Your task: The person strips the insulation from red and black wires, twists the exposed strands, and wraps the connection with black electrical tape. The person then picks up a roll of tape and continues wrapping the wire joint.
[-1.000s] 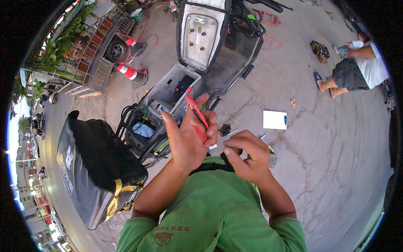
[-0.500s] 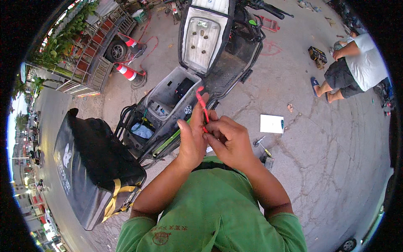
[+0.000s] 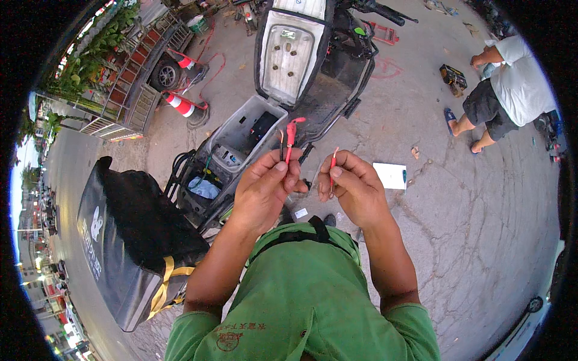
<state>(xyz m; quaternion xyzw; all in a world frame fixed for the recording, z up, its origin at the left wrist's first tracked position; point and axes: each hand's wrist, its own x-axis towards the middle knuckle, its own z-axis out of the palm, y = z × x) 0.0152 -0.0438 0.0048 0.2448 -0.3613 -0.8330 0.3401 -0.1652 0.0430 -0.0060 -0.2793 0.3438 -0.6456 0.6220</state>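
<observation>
Pinched upright in my left hand (image 3: 260, 194) is a red cable (image 3: 291, 137) with a bent red connector sleeve at its top. Beside it, in the same fingers, stands a thin black wire (image 3: 281, 148) with a bare copper tip. My right hand (image 3: 363, 191), a small gap away, grips a short red wire (image 3: 333, 161) between thumb and fingers; bare copper shows at its upper end. Beyond my hands is an electric scooter with its seat (image 3: 290, 63) raised and a grey storage bin (image 3: 227, 127) exposed. Wiring and a light-blue cloth (image 3: 204, 188) lie in the scooter body.
A large black delivery box (image 3: 123, 240) is at the left. On the ground at right lies a white flat box (image 3: 387, 175) with a screwdriver on it. Traffic cones (image 3: 180, 104) stand far left by a cart. A person (image 3: 512, 84) stands far right near a toolbox (image 3: 453, 79).
My hands have moved apart; before, they were together at the red cable. The right hand now holds a separate red wire. The person at right has shifted slightly.
</observation>
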